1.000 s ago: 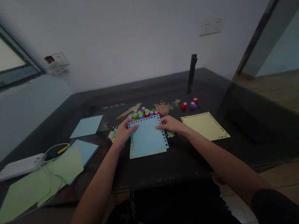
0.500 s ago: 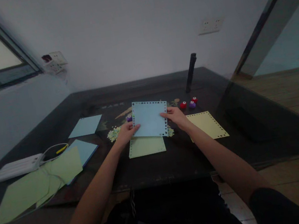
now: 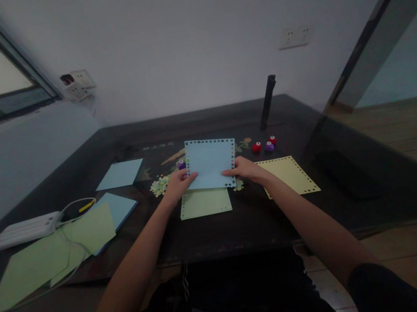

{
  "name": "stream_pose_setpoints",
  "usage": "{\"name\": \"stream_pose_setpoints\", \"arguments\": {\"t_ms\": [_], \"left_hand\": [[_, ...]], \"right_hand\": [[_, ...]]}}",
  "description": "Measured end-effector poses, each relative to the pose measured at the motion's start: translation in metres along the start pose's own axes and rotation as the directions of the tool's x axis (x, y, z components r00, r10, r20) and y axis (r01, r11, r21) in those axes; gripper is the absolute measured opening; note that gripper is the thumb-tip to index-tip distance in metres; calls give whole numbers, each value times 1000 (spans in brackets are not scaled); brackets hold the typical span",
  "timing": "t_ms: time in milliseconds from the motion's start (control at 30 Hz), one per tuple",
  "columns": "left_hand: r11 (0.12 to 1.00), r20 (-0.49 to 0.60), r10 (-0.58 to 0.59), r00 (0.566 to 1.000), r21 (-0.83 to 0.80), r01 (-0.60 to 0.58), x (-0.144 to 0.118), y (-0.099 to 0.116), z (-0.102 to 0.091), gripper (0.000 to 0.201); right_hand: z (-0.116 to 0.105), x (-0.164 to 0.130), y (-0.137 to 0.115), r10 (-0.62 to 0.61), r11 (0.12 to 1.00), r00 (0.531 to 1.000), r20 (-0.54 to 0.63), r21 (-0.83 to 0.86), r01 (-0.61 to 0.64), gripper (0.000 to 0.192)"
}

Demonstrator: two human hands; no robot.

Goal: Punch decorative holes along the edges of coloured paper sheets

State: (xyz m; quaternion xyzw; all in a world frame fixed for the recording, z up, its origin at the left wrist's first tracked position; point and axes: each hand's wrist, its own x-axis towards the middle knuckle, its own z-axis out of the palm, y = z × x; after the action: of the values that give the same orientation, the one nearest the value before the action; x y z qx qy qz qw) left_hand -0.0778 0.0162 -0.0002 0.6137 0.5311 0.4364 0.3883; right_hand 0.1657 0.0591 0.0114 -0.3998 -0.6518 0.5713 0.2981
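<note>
Between my hands a light blue sheet of paper (image 3: 211,158) is held up, with small shapes punched along its top and side edges. My left hand (image 3: 179,183) pinches its lower left edge, thumb on the front. At its lower right edge my right hand (image 3: 247,168) grips it the same way. A pale green sheet (image 3: 205,204) lies on the table just below, partly covered by the blue one. Right of my right hand lies a yellow sheet (image 3: 290,172) with punched edges. A purple craft punch (image 3: 181,164) stands behind my left hand, partly hidden.
Red punches (image 3: 257,147) and a purple punch (image 3: 269,146) stand back right, near an upright black stick (image 3: 267,102). At left are a blue sheet (image 3: 120,174), green sheets (image 3: 39,264), a white power strip (image 3: 24,230) and a cable (image 3: 72,244). A dark flat object (image 3: 348,176) lies right.
My right hand has slid lower along the blue sheet's right edge. The sheet has shifted slightly right, and my left hand keeps its hold.
</note>
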Motion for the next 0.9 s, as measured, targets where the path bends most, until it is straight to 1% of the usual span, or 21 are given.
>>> {"name": "stream_pose_setpoints", "arguments": {"t_ms": [67, 133, 233, 300, 433, 500, 600, 733, 833, 900], "left_hand": [[1000, -1, 20, 1000, -5, -20, 1, -1, 1, 32], [998, -30, 54, 998, 19, -54, 2, -3, 1, 34], [994, -51, 85, 995, 67, -82, 4, -7, 0, 40], [987, -41, 101, 994, 128, -95, 5, -11, 0, 38], [951, -32, 135, 990, 285, -120, 5, -18, 2, 32], [943, -35, 143, 989, 307, -125, 7, -18, 2, 30], [937, -82, 159, 984, 327, -124, 11, -16, 0, 27], [891, -173, 215, 961, 438, -121, 25, -14, -9, 24], [844, -254, 270, 929, 527, -101, 44, -16, -15, 21], [815, -269, 308, 913, 569, -107, 59, -20, -17, 22]], "right_hand": [[-1, 1, 0, -4, 1000, 1000, -22, -10, 3, 13], [-4, 1, 0, -12, 1000, 998, -62, -20, 11, 13], [-11, 0, 1, -21, 999, 986, -165, -33, 15, 14], [-16, -3, 0, -20, 999, 977, -213, -34, 13, 15], [-25, -14, 0, -31, 999, 967, -252, -48, 19, 15], [-30, -21, 2, -38, 999, 956, -290, -48, 25, 17], [-39, -28, 6, -53, 999, 932, -358, -22, 49, 21], [-45, -32, 14, -35, 998, 910, -414, 26, 50, 24], [-46, -30, 18, -36, 998, 902, -431, 39, 59, 25], [-45, -30, 18, -50, 996, 896, -442, 38, 74, 27]]}}
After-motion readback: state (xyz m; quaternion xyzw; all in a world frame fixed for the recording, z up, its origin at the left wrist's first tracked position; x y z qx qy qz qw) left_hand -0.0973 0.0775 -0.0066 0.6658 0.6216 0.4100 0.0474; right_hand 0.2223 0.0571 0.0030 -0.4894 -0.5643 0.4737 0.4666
